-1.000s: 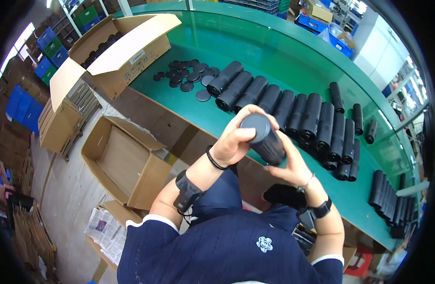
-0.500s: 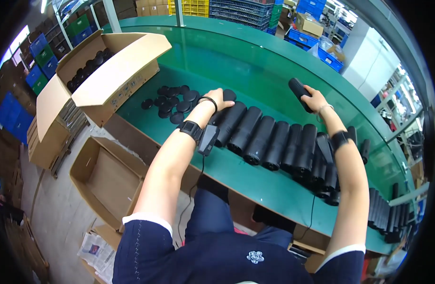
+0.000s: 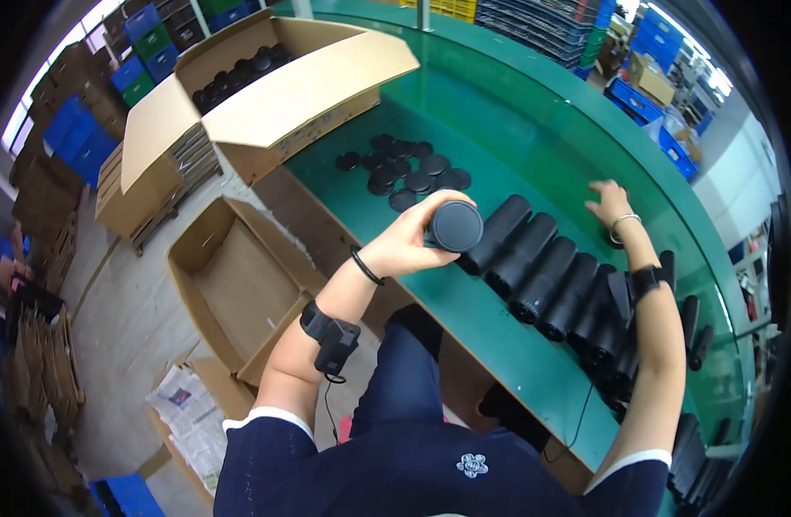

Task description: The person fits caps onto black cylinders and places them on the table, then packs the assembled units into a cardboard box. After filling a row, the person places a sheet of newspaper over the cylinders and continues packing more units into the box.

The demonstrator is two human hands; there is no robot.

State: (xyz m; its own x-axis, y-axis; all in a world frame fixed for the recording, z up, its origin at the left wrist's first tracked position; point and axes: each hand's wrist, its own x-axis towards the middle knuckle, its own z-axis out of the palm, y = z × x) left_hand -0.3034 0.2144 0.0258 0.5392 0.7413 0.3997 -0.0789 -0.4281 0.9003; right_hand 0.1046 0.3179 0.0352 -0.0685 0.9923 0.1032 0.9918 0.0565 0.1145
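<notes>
My left hand is closed around a black cylinder, its round capped end turned up toward me; its length is mostly hidden. It is held over the front edge of the green bench, left of a row of black cylinders lying side by side. My right hand reaches over the far side of that row with fingers apart and nothing visible in them. Beyond my left hand, several loose black round caps are scattered on the bench.
A large open carton at the far left holds more black caps. An empty-looking carton stands below the left edge of the green bench. A green raised side wall curves along the back. More black cylinders lie at the right.
My right hand has let go of the black cylinder it held and moved lower. My left hand has come nearer and now holds a capped black cylinder. The view has shifted.
</notes>
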